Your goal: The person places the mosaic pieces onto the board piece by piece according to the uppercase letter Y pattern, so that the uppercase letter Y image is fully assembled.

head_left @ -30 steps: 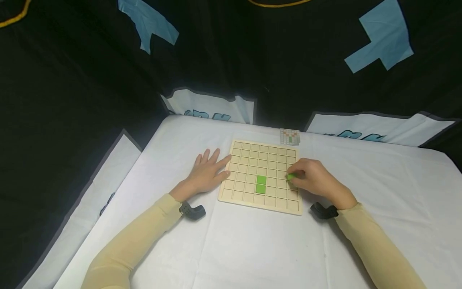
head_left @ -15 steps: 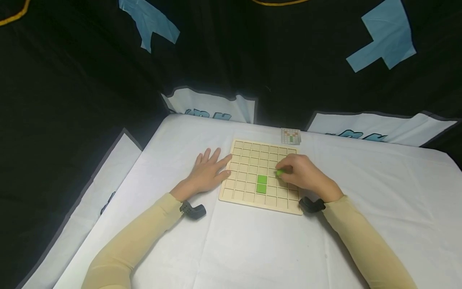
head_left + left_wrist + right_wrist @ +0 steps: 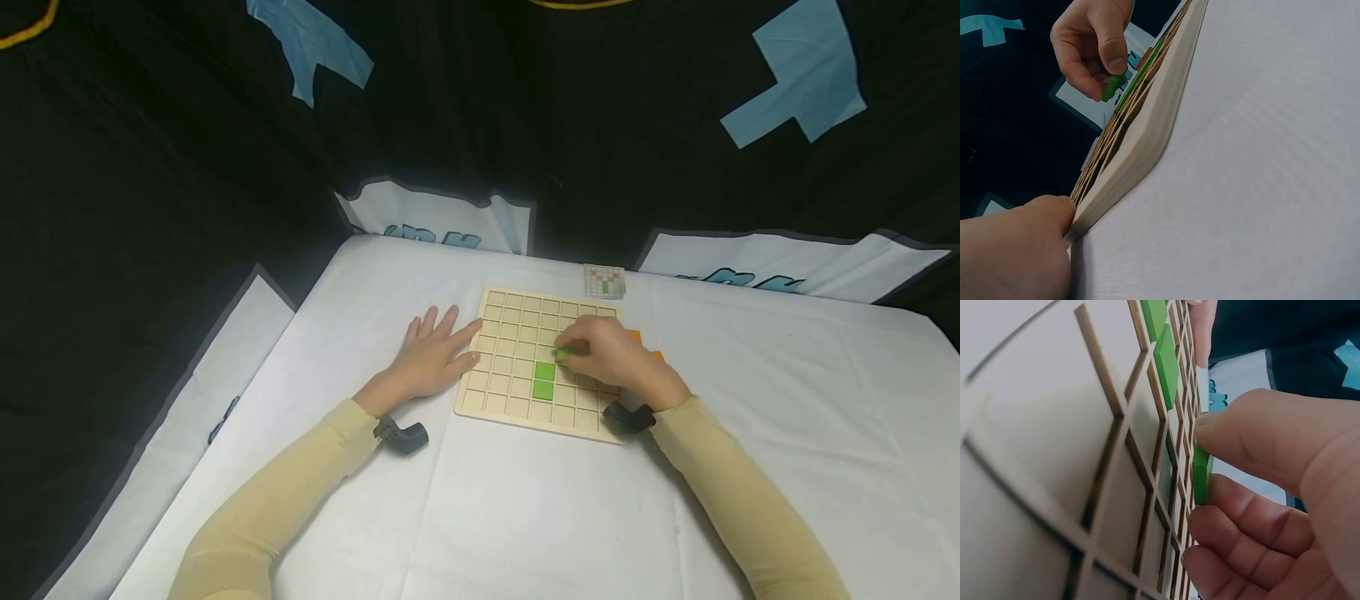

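Observation:
A wooden grid board (image 3: 510,392) lies on the white-covered table, with two green square tiles (image 3: 543,380) set in neighbouring cells of one column. Just above the board, my right hand (image 3: 611,354) pinches another green tile (image 3: 1201,475) between thumb and fingers, close to the upper of the two set tiles. The left wrist view also shows this pinched tile (image 3: 1112,87) tilted over the grid. My left hand (image 3: 423,358) lies with fingers spread at the board's left edge, its thumb and index finger touching the rim.
Orange tiles (image 3: 635,337) lie right of the board, partly hidden by my right hand. A small printed grid card (image 3: 604,282) sits behind the board's far right corner. Dark curtains with blue tape (image 3: 802,71) hang beyond the table.
My right hand has moved left over the board with the green tile, from its right edge to beside the set tiles. Orange tiles have come into sight. The left hand stays put.

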Action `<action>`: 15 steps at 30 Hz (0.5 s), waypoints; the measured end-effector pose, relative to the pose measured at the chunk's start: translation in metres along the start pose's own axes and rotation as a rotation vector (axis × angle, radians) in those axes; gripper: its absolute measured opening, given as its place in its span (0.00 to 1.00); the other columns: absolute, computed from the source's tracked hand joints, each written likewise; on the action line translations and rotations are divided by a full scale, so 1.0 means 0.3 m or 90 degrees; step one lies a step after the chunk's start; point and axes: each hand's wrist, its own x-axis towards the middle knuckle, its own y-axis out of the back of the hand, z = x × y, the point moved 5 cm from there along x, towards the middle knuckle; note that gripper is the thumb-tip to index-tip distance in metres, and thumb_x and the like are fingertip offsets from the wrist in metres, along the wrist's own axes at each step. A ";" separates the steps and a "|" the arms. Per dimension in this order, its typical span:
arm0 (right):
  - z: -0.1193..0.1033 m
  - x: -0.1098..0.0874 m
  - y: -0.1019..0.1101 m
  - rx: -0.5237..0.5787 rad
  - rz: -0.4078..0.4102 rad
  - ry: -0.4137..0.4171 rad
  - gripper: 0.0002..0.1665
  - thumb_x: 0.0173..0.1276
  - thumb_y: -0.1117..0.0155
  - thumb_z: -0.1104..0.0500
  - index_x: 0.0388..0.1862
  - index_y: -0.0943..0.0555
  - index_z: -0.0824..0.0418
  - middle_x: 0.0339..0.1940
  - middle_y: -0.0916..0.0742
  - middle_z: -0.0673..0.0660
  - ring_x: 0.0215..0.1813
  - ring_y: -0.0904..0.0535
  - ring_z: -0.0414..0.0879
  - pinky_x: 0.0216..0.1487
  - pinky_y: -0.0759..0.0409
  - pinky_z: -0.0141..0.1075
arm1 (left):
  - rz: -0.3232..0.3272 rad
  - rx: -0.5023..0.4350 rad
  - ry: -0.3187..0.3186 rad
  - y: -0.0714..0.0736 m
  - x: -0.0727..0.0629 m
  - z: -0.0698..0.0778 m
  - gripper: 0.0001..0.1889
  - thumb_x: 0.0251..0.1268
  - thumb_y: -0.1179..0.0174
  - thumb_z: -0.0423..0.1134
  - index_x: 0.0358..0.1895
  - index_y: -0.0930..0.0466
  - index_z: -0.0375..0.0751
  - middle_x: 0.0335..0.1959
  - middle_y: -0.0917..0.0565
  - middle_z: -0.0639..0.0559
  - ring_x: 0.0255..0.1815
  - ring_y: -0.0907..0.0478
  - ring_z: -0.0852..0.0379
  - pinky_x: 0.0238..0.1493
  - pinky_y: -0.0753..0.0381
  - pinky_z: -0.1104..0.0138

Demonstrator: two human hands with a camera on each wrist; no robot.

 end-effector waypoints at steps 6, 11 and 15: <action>-0.014 0.018 -0.009 -0.002 -0.007 0.016 0.12 0.59 0.31 0.68 0.42 0.10 0.61 0.40 0.08 0.55 0.44 0.15 0.50 0.48 0.18 0.45 | 0.001 -0.001 -0.002 -0.002 0.004 0.000 0.34 0.79 0.59 0.60 0.83 0.47 0.55 0.85 0.55 0.36 0.84 0.68 0.29 0.81 0.67 0.35; -0.020 0.034 -0.021 0.000 -0.009 0.023 0.11 0.60 0.30 0.67 0.42 0.09 0.61 0.40 0.08 0.55 0.44 0.15 0.50 0.49 0.17 0.45 | 0.002 0.002 -0.002 -0.005 0.008 -0.004 0.34 0.79 0.59 0.60 0.83 0.47 0.55 0.85 0.56 0.36 0.84 0.68 0.29 0.81 0.66 0.35; -0.022 0.048 -0.032 0.007 -0.013 0.024 0.11 0.60 0.30 0.67 0.42 0.09 0.60 0.41 0.08 0.54 0.46 0.14 0.51 0.52 0.17 0.46 | 0.002 0.003 -0.002 -0.008 0.009 -0.008 0.34 0.79 0.59 0.60 0.83 0.47 0.55 0.85 0.55 0.36 0.84 0.68 0.29 0.81 0.66 0.35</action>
